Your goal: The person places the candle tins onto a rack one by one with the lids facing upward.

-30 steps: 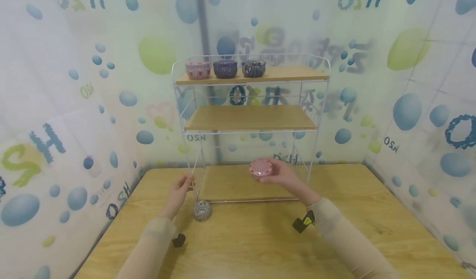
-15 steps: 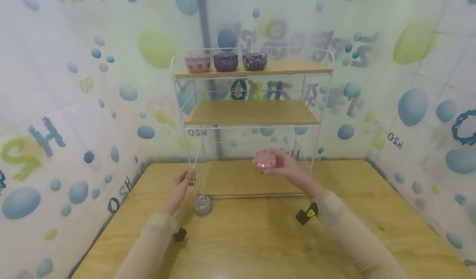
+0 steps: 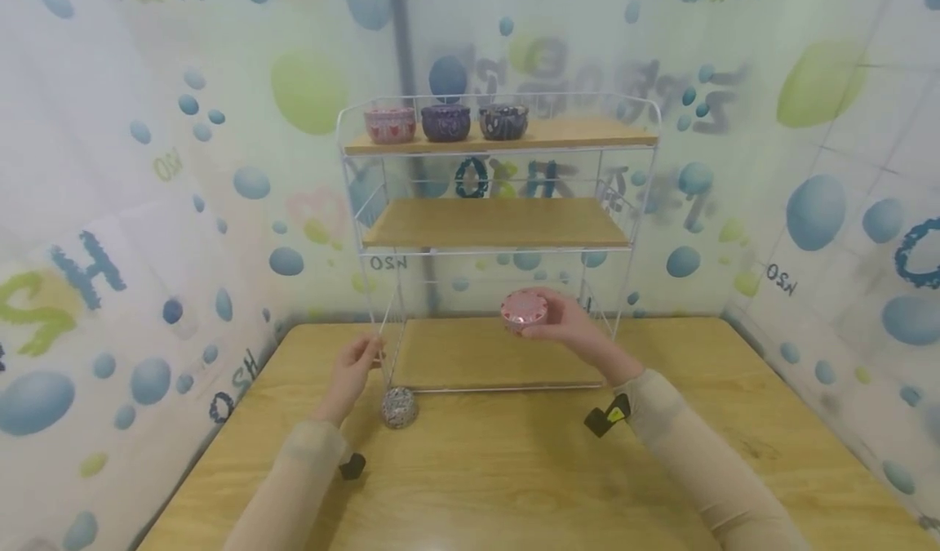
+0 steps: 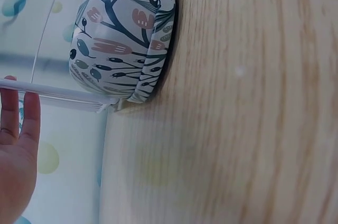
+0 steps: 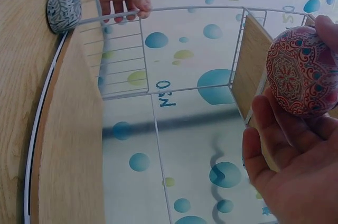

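My right hand [image 3: 574, 331] holds a round pink tin [image 3: 525, 309] with a red pattern in the air above the rack's bottom board [image 3: 448, 359]. In the right wrist view the tin's ornate face [image 5: 289, 73] shows, with the thumb on one side and fingers beneath. At the lower left, my left hand [image 3: 351, 373] pinches the front post of the white wire rack [image 4: 63, 91], thumb against fingers in the right wrist view. Right by the foot of that post, a round white tin [image 4: 119, 36] with a dark leaf and flower print stands on the table.
On the rack's top board [image 3: 587, 131] stand a pink tin [image 3: 391, 126], a purple tin [image 3: 445, 123] and a dark patterned tin [image 3: 503, 122], left to right. The middle board [image 3: 499, 221] lies above my right hand. Patterned curtains surround the wooden table [image 3: 477, 469].
My right hand has raised the pink tin slightly and shifted it a little right. The head view has tilted slightly. My left hand stays on the rack post.
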### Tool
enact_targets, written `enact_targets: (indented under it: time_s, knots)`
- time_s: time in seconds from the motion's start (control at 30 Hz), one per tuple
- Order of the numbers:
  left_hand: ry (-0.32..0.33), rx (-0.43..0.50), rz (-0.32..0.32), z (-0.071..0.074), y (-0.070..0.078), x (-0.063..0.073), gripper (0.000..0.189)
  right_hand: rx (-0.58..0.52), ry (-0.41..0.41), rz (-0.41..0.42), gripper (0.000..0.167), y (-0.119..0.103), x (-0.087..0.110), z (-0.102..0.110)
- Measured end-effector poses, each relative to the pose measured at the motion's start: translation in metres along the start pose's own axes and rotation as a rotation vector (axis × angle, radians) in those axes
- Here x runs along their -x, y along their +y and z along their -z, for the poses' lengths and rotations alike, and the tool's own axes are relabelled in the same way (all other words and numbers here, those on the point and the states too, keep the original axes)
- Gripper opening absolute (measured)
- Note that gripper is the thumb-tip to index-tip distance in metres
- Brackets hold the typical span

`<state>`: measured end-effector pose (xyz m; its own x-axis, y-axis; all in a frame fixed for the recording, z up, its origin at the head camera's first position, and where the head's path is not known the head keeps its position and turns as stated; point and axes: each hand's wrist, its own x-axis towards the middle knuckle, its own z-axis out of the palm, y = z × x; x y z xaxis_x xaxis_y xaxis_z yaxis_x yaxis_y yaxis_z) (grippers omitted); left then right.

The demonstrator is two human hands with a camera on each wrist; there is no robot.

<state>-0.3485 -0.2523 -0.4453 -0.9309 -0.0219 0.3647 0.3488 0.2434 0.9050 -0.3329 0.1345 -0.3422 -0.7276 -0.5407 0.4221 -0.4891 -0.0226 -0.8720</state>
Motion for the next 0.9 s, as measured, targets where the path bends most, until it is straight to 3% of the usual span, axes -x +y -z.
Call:
enact_targets:
  time_s: [0.2, 0.47, 0.77, 0.9]
  knots:
    - [-0.021, 0.032, 0.024, -0.002, 0.004, 0.000, 0.033, -0.026, 0.021, 0.027, 0.060, -0.005, -0.002, 0.007]
    - [-0.031, -0.001, 0.007, -0.001, 0.028, 0.012, 0.027, -0.028, 0.072, 0.024, 0.061, -0.019, -0.006, 0.014]
    - [-0.008, 0.014, -0.009, 0.000, 0.004, 0.003, 0.030, -0.028, 0.058, 0.031, 0.063, -0.030, -0.008, 0.019]
    - [-0.004, 0.006, -0.034, 0.000, 0.000, 0.002, 0.033, -0.021, 0.042, 0.019, 0.063, -0.036, -0.010, 0.023]
